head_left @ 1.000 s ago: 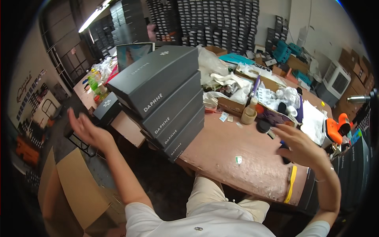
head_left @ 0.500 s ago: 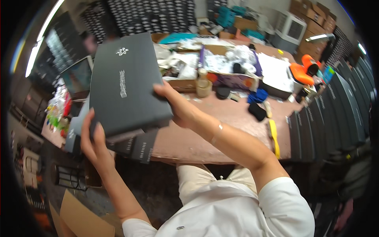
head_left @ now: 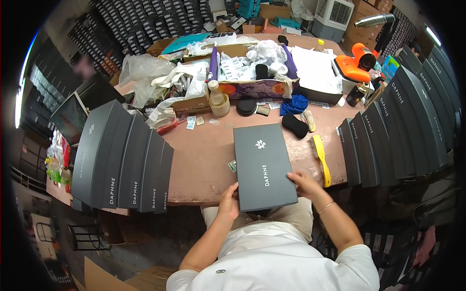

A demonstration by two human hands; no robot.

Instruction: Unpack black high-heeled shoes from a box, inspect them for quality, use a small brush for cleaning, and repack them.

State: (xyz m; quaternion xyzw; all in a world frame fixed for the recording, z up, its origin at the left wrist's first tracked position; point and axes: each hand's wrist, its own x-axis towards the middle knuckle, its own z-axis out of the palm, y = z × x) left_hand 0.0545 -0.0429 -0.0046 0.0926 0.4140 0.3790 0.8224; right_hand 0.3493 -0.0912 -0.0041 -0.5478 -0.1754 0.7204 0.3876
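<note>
A dark grey lidded shoebox (head_left: 264,167) with pale print lies lid up at the front middle of the table, its near end reaching past the table edge. My left hand (head_left: 228,202) holds its near left side, the thumb along the edge. On the opposite side my right hand (head_left: 305,184) grips the right edge, thumb on the lid. The box is shut, so its contents are hidden. A small green and white label (head_left: 232,166) lies by its left side. To the right is a yellow-handled brush (head_left: 321,160).
Stacks of like shoeboxes stand at the left (head_left: 124,160) and right (head_left: 395,128) of the pink table (head_left: 199,155). Further back are a purple carton (head_left: 252,90) of papers, a jar with a bottle (head_left: 219,102), black pads (head_left: 294,126), a blue cloth (head_left: 293,105) and an orange tool (head_left: 353,68).
Both hands have brought the shoebox from high over the left stack down and right to the table's front middle. The head view has turned, showing the left stack more fully.
</note>
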